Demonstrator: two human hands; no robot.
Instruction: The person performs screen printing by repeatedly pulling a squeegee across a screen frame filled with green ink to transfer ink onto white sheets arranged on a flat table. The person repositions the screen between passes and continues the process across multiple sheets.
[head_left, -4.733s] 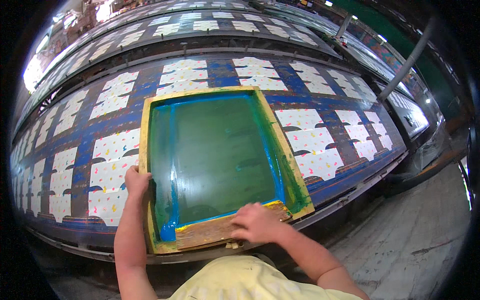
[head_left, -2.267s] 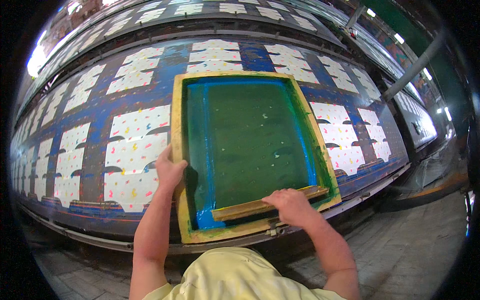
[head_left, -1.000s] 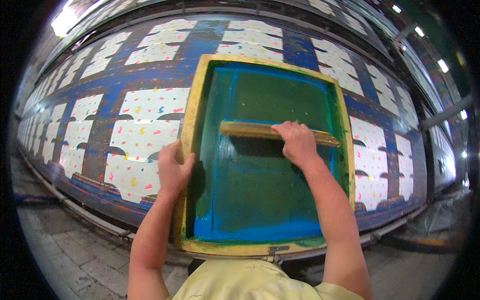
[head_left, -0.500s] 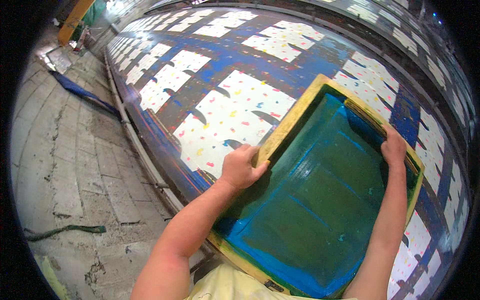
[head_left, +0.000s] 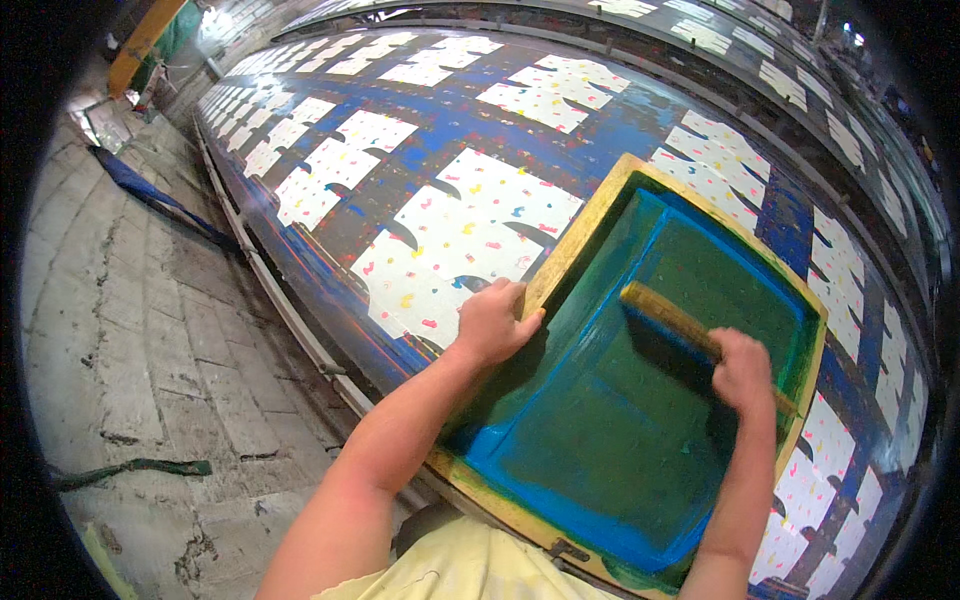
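A screen printing frame (head_left: 580, 240) with a yellowish wooden border, green mesh and blue ink along its inner edges lies angled on the long printing table (head_left: 420, 135). My left hand (head_left: 492, 322) is closed on the frame's left side, thumb over the rim. My right hand (head_left: 738, 365) grips a wooden squeegee (head_left: 662, 312), which stands across the middle of the mesh with a dark shadow beside it. White cut fabric pieces (head_left: 480, 210) dotted with pink, yellow and blue prints lie in rows around the frame; what lies under it is hidden.
A metal rail (head_left: 290, 310) edges the table beside a grey block-paved floor (head_left: 170, 350), with a dark blue length of material (head_left: 150, 195) and a green strip (head_left: 130, 468) on it. More long tables (head_left: 700, 30) run along the far side; a yellow beam (head_left: 145, 50) is at the back left.
Over the last half second the squeegee and my right hand came from the far edge back to mid-screen. Earlier my view swung left along the table. My left hand stayed on the frame.
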